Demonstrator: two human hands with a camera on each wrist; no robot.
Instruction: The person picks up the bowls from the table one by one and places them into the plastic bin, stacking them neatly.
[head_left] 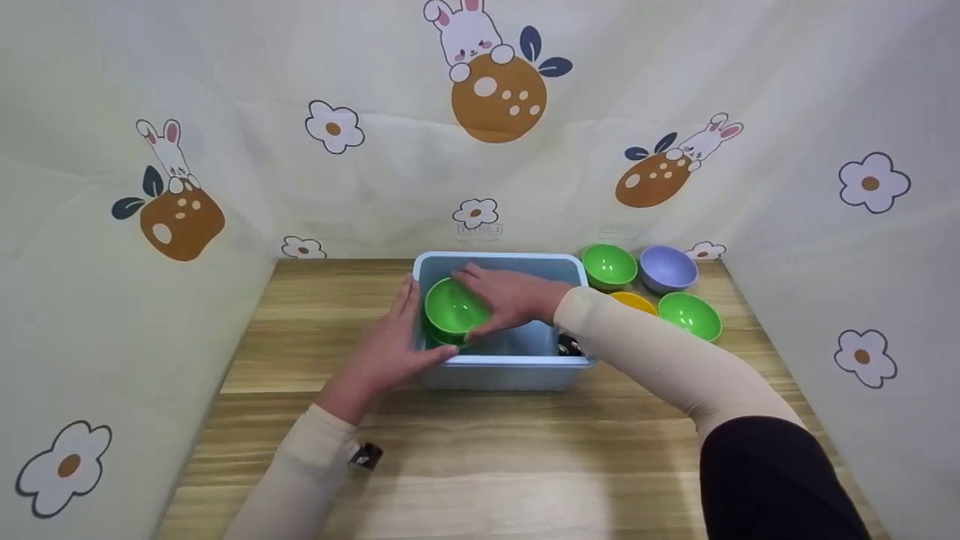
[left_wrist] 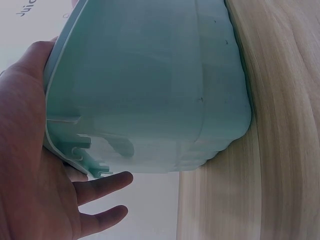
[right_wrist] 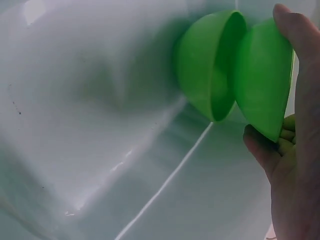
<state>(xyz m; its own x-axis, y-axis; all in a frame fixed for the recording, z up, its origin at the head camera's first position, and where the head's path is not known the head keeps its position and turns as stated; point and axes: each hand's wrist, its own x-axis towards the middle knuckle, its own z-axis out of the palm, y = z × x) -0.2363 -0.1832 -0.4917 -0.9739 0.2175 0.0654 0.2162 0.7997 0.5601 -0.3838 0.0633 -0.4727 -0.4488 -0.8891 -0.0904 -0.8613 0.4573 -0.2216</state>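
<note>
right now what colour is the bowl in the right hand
The bowl in the right hand is bright green, best seen in the right wrist view.

The head view looks down at the tub (head_left: 495, 376), left wrist closely at its outside, right wrist its inside.

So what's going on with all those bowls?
Someone's right hand is holding a green bowl over the mouth of a lower green bowl inside a light blue bin. I can't tell whether the two bowls touch. The left hand rests on the bin's near left corner. Outside the bin, on its right, are two more green bowls, a purple bowl and an orange bowl, partly hidden behind the right sleeve.
</note>
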